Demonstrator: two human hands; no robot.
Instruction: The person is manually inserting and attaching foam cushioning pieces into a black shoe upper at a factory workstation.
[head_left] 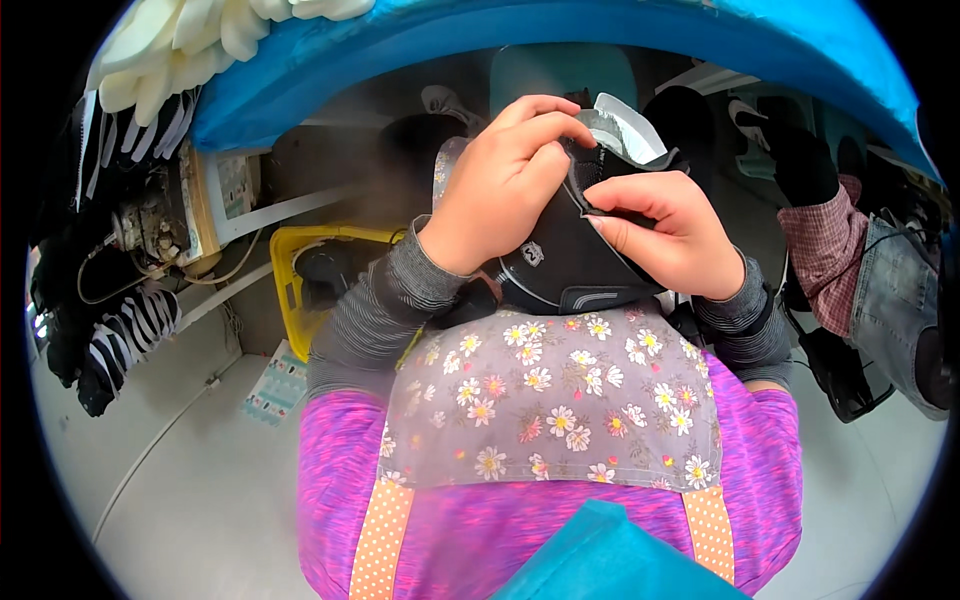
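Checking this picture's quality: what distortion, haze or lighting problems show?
Head view: the shiny blue covering bends into an arc and black fills the corners; a hazy smear lies left of the bare left hand; the space beneath the covering is dim, while the grey flower-patterned fabric apron looks brighter and fairly sharp.

Before me curves a blue-covered table (560,20), with a teal seat (515,75) in the dimness beyond, while at my left a white cable (212,381) crosses the pale grey floor (220,490) near a white frame (280,212).
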